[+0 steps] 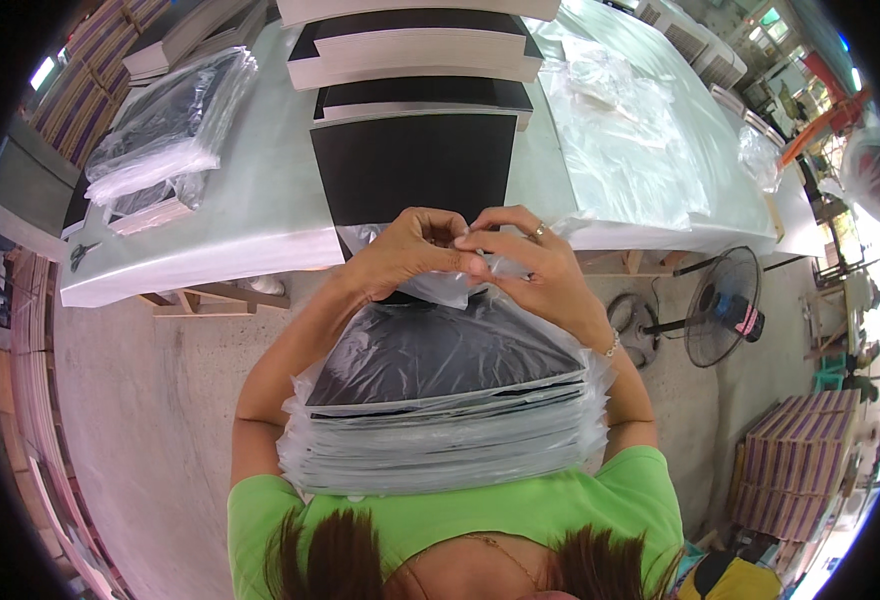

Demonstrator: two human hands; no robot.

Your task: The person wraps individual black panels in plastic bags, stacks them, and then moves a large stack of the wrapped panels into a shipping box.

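Both hands meet above the near edge of the table, fingertips close together. My left hand (415,250) pinches thin clear plastic film, and my right hand (525,262) has its fingers bent onto the same film. A loose flap of this plastic film (440,288) hangs below the fingers. Behind the hands a flat black board (415,165) lies on the table. Between my forearms and against my body is a thick stack of black boards in clear plastic bags (450,360), its edges crinkled and whitish.
Stacks of black boards with pale edges (420,55) run back along the white table (250,220). Bagged boards (175,125) and scissors (82,255) lie at left. Loose clear plastic bags (625,130) cover the right side. A fan (725,305) stands beside the table. Striped bundles (795,465) sit lower right.
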